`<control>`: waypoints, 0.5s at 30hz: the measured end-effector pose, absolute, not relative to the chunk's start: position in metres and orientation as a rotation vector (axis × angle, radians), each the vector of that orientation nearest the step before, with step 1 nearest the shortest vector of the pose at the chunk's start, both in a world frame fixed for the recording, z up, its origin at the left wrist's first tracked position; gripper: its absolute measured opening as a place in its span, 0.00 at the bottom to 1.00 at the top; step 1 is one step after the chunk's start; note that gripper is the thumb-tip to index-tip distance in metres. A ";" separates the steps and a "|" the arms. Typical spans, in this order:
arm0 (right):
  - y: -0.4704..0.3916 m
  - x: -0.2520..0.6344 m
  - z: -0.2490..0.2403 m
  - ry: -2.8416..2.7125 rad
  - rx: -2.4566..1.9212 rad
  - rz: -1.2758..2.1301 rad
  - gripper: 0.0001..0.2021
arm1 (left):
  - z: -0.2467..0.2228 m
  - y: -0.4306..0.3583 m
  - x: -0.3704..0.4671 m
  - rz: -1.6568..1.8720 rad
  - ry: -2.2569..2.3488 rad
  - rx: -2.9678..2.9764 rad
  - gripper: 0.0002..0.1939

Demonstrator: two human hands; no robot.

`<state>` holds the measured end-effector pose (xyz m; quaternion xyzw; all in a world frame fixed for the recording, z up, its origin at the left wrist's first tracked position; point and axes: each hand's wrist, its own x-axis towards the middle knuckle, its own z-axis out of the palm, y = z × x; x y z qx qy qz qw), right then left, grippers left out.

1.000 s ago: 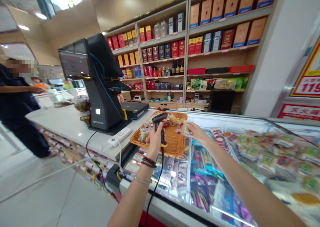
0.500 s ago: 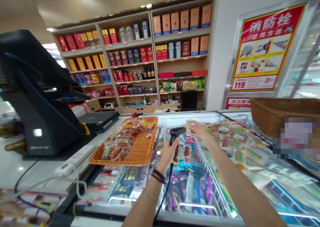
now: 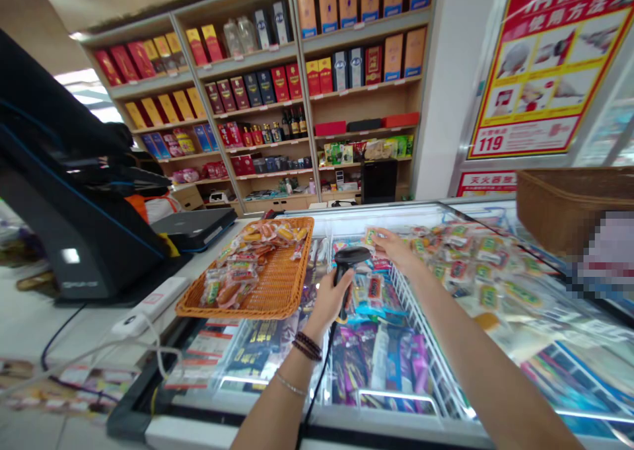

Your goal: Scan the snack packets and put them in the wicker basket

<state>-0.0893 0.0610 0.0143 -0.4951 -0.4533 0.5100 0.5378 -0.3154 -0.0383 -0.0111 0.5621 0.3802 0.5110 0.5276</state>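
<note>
My left hand [image 3: 331, 299], with a beaded bracelet at the wrist, is wrapped round the handle of a black corded scanner [image 3: 351, 256]. The scanner's head points up and to the right, over the glass-topped freezer. Just beyond it, my right hand [image 3: 393, 248] pinches a small clear snack packet [image 3: 370, 236] with a green and yellow label. An orange wicker tray [image 3: 282, 291] left of my hands holds several wrapped snacks [image 3: 238, 271]. Similar packets [image 3: 488, 271] lie spread to the right of my right forearm.
At the left stand a black terminal [image 3: 84, 212], a flat black device [image 3: 195, 228] and a white power strip [image 3: 148, 304] with cables. A brown basket [image 3: 569, 205] sits at the right. Shelves of boxes [image 3: 252, 93] rise behind the freezer [image 3: 317, 415].
The view has tilted down and moved slightly closer. Both hands keep their hold, and the scanner and packet stay near each other.
</note>
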 end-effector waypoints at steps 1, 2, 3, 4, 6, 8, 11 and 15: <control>0.061 -0.087 0.014 -1.078 -1.175 1.209 0.15 | -0.012 -0.039 -0.315 1.226 0.915 1.346 0.39; 0.062 -0.086 0.013 -1.079 -1.171 1.208 0.15 | -0.013 -0.039 -0.315 1.227 0.919 1.349 0.39; 0.063 -0.085 0.013 -1.080 -1.168 1.207 0.15 | -0.014 -0.040 -0.315 1.225 0.923 1.355 0.39; 0.063 -0.084 0.012 -1.079 -1.167 1.208 0.15 | -0.014 -0.040 -0.315 1.223 0.925 1.362 0.38; 0.065 -0.084 0.010 -1.081 -1.168 1.208 0.15 | -0.015 -0.040 -0.314 1.218 0.930 1.375 0.38; 0.065 -0.084 0.009 -1.092 -1.165 1.201 0.17 | -0.015 -0.041 -0.315 1.213 0.932 1.382 0.38; 0.066 -0.084 0.009 -1.093 -1.166 1.195 0.19 | -0.015 -0.040 -0.315 1.209 0.932 1.385 0.39; 0.067 -0.084 0.008 -1.059 -1.180 1.194 0.18 | -0.014 -0.040 -0.316 1.194 0.929 1.404 0.38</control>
